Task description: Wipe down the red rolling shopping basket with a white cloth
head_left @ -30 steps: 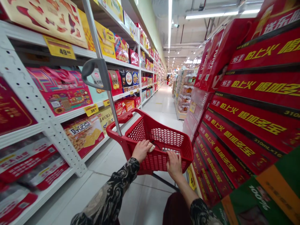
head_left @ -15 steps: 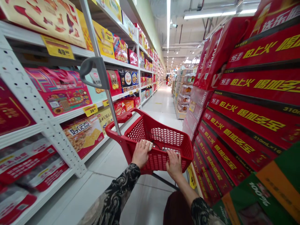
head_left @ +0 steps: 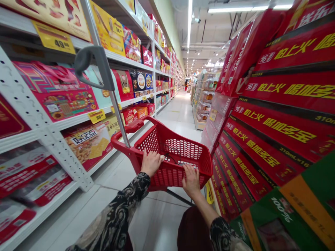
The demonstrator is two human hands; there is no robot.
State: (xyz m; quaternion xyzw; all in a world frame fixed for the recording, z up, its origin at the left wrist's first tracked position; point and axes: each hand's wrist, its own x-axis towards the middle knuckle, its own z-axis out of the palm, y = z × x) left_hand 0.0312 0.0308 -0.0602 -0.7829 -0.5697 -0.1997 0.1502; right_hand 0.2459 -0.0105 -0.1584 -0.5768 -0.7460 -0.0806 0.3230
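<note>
A red plastic shopping cart [head_left: 172, 174] with perforated basket walls stands in the aisle in front of me, its side turned toward me. My left hand [head_left: 151, 163] is closed at the near rim, on a crumpled white cloth [head_left: 162, 158] that shows only as a small bit by the fingertips. Farther right, my right hand [head_left: 191, 179] hooks its fingers over the same rim, with the thumb on the outside. A dark, thin, cord-like thing [head_left: 171, 159] shows inside the basket. A grey metal pole with a grey loop handle [head_left: 106, 68] rises at the cart's left end.
White shelves [head_left: 62, 123] with boxed goods and yellow price tags run along the left. Stacked red drink cartons [head_left: 272, 122] lean close on the right, with a green carton [head_left: 293, 209] nearer. Pale floor tiles [head_left: 172, 116] lead down the aisle; a distant person [head_left: 186, 84] is visible.
The cart and both my hands sit slightly farther left in view, and the shelves have shifted left too. Less of the white cloth shows at my left hand.
</note>
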